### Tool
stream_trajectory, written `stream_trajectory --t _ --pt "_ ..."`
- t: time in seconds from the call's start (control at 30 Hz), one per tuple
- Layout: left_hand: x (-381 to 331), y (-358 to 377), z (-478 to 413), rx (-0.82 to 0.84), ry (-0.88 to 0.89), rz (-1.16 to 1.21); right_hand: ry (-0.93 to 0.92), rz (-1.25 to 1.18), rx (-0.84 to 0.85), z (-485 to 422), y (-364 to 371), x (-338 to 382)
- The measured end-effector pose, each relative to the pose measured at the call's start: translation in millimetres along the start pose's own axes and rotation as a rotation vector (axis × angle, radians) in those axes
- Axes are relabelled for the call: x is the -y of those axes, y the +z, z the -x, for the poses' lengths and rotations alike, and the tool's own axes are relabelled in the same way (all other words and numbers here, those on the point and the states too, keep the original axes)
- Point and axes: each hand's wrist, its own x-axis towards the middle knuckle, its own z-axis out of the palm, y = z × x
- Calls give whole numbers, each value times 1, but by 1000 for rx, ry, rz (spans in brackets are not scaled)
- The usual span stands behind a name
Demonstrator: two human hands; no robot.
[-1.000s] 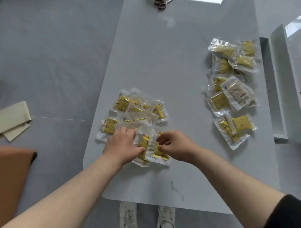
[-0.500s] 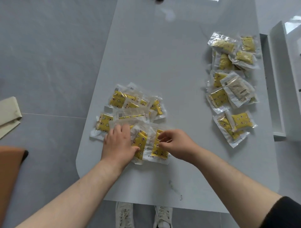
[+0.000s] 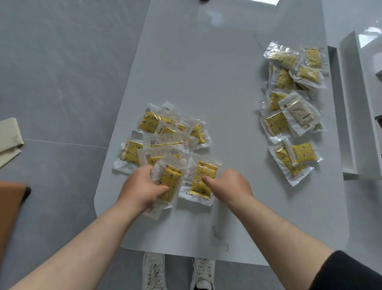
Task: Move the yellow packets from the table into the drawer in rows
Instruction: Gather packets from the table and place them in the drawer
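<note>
Glossy, crinkled clear-plastic yellow packets [image 3: 169,182] on a smooth, faintly sheeny white table [image 3: 206,72]; matt canvas-like laced shoes [image 3: 154,269].

Right grip [image 3: 231,186]: fingers tucked under palm, contact with right packet [image 3: 199,190] unclear. Left packet [image 3: 171,182] near edge covered by left grip [image 3: 142,188]. Pile [image 3: 165,142]: lower packets buried, print unreadable. Drawer [image 3: 349,99] cut by right edge, dark object [image 3: 203,0] by top, brown item [image 3: 10,217] by left.

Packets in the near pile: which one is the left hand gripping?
The crumpled packet at the pile's front left, pinched by the left hand between thumb and fingers. Its flatter neighbour is touched by the right hand.
</note>
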Motion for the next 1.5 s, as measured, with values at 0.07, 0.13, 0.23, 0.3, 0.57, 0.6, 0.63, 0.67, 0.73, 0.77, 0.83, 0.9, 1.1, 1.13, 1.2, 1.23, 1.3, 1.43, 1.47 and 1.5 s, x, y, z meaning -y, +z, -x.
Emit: stream_trajectory --t 0.07,0.13,0.23,0.3,0.57,0.6,0.63,0.67,0.73,0.77,0.83,0.9,1.1,1.13,1.2,1.23,1.3,1.43,1.47,1.5 --pt "7 -8 2 24 -23 146 1 -7 -12 2 6 7" --pt "16 -17 4 11 -62 273 -8 -44 -44 5 12 16" --pt "35 -32 3 -50 -121 460 -26 -100 -80 9 21 30" --pt "49 -41 0 -89 -154 543 -60 -143 -69 11 27 38" --pt "82 -56 -3 -98 -198 762 -68 -301 5 17 36 46" --pt "85 -57 -2 -101 -203 778 -47 -381 24 19 40 47" --pt "87 -58 -2 -103 -211 793 -10 -491 50 21 45 48" --pt "88 -60 -2 -104 -218 806 49 -621 71 25 51 50" --pt "91 -63 -1 -106 -230 820 215 -865 136 36 67 55" --pt "93 -65 -1 -110 -234 822 292 -938 153 41 75 59" --pt "95 -69 0 -117 -238 822 383 -959 114 45 83 71" --pt "97 -73 1 -123 -238 822 463 -871 67 48 86 87" --pt "104 -86 1 -124 -229 831 630 -828 -20 57 88 126" --pt "104 -88 1 -119 -227 831 630 -841 -48 57 90 127" --pt "106 -90 1 -111 -230 836 621 -857 -98 56 92 129" --pt "108 -92 1 -108 -233 840 606 -859 -121 55 94 129" --pt "110 -95 3 -103 -235 848 591 -864 -144 54 97 130" --pt "113 -98 8 -92 -237 853 549 -958 -136 56 99 128" --pt "113 -99 9 -90 -237 856 522 -994 -135 58 100 126" --pt "113 -100 11 -84 -238 862 491 -1026 -138 60 101 122"
